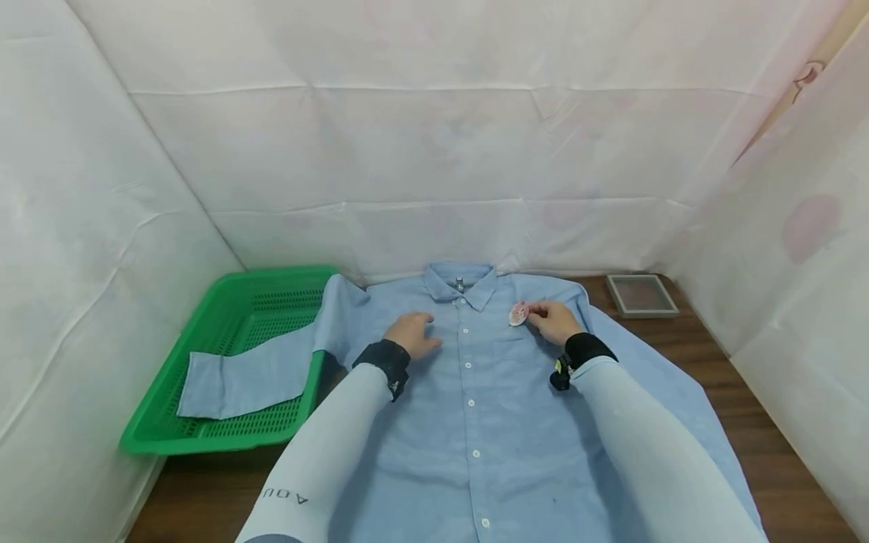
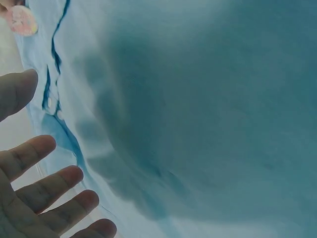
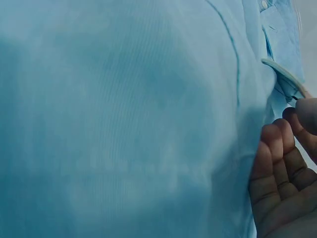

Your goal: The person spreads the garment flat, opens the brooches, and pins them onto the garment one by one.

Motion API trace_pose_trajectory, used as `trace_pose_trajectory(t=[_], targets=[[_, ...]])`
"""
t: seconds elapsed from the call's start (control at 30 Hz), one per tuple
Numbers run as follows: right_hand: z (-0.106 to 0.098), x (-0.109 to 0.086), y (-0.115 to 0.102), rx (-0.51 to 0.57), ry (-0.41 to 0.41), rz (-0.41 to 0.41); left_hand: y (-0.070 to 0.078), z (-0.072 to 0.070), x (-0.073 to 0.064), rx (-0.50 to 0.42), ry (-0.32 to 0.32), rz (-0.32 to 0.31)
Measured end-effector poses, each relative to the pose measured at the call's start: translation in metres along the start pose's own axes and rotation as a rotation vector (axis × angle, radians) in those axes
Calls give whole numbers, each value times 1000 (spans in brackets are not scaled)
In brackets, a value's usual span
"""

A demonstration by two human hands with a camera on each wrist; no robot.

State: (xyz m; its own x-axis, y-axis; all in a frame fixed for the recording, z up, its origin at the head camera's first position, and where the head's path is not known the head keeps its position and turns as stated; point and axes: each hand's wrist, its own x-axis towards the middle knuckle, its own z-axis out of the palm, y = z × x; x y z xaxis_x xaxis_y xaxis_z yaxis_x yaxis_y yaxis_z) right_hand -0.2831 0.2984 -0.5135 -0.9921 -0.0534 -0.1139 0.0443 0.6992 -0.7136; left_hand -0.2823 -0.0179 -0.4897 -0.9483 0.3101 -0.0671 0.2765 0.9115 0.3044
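A light blue button-up shirt (image 1: 421,430) lies spread out front side up, its collar at the far side. Near the chest pocket, my right hand (image 1: 557,323) pinches a round pink-and-white badge (image 1: 518,314) by its edge, between thumb and index finger. In the right wrist view the badge (image 3: 285,77) appears nearly edge-on, tilted over the cloth; whether it touches the shirt I cannot tell. Left of the button placket, my left hand (image 1: 412,335) hovers over the shirt with nothing in it. The left wrist view shows its fingers (image 2: 64,181) spread and fairly straight.
A green plastic basket (image 1: 145,422) stands at the left, with one shirt sleeve (image 1: 251,377) draped into it. At the back right of the brown wooden table (image 1: 781,452) lies a small grey-framed square tray (image 1: 641,296). White sheeting (image 1: 434,151) encloses the back and sides.
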Motion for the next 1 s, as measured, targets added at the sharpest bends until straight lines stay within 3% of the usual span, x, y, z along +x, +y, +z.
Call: trace_pose_trajectory(t=[0.2,0.37,0.5,0.67,0.87,1.0], targets=[[-9,-12,6,-124,38,-104,-4,-4,-9,10,-4,-40],[-14,-16,17,-293,76,-188,-10,0,-10,48,2,-17],[-15,-18,23,-411,41,-225,-18,5,-10,89,-50,-25],[-12,-17,31,-465,-37,-212,-25,9,-13,90,-141,-116],[-6,-17,40,-487,-94,-180,-35,15,-15,73,-164,-176],[-5,-18,44,-567,-117,-124,-38,16,-18,87,-180,-202]])
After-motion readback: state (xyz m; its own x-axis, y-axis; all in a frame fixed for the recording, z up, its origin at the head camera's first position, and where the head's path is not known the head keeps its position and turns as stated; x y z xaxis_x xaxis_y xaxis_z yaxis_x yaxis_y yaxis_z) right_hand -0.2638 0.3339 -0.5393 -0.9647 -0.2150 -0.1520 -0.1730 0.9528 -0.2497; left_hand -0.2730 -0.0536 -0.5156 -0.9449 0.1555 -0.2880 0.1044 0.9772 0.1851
